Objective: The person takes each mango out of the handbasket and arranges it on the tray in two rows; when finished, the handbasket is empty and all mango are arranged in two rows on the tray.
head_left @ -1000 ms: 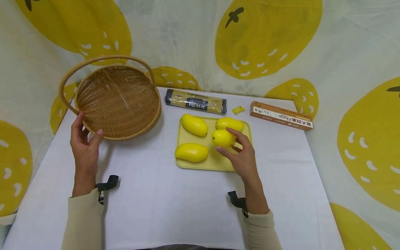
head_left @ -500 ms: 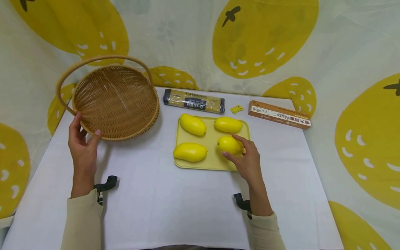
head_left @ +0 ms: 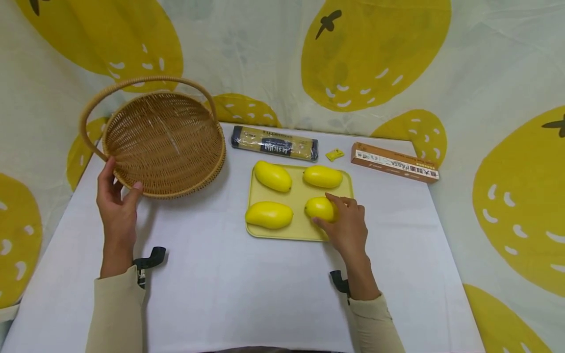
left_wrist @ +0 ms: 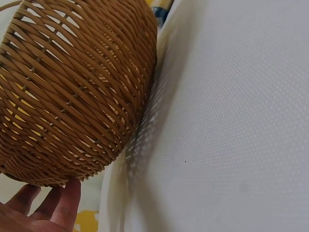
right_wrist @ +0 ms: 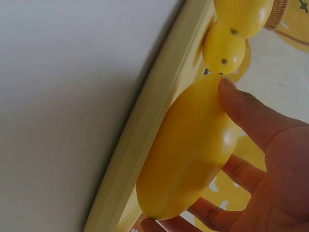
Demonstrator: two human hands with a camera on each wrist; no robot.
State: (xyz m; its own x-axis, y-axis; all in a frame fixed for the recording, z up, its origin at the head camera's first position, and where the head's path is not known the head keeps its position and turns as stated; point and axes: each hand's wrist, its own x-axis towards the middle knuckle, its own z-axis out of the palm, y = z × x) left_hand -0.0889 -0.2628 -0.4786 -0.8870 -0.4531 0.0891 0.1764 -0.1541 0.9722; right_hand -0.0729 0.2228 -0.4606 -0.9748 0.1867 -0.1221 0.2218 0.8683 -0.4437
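My left hand [head_left: 118,201] holds the near left edge of a wicker basket [head_left: 165,147], which tilts so its hollow faces me. In the left wrist view, fingertips press against the basket's woven side [left_wrist: 72,92]. A pale yellow tray [head_left: 300,196] carries several yellow mangoes. My right hand [head_left: 348,223] grips the mango [head_left: 320,209] at the tray's near right, thumb on one side and fingers on the other. In the right wrist view this mango [right_wrist: 188,150] lies close over the tray's edge [right_wrist: 135,154]. Another mango [head_left: 323,176] is just behind it; two more fill the left side.
Behind the tray lie a spaghetti packet [head_left: 274,143], a small yellow wrapped piece [head_left: 334,154] and a long pasta box [head_left: 395,162]. A lemon-patterned curtain [head_left: 265,59] hangs along the back of the white table [head_left: 243,289].
My right hand has brought the mango from beside the back right mango down to the tray's near right corner. The left hand and basket stay nearly still.
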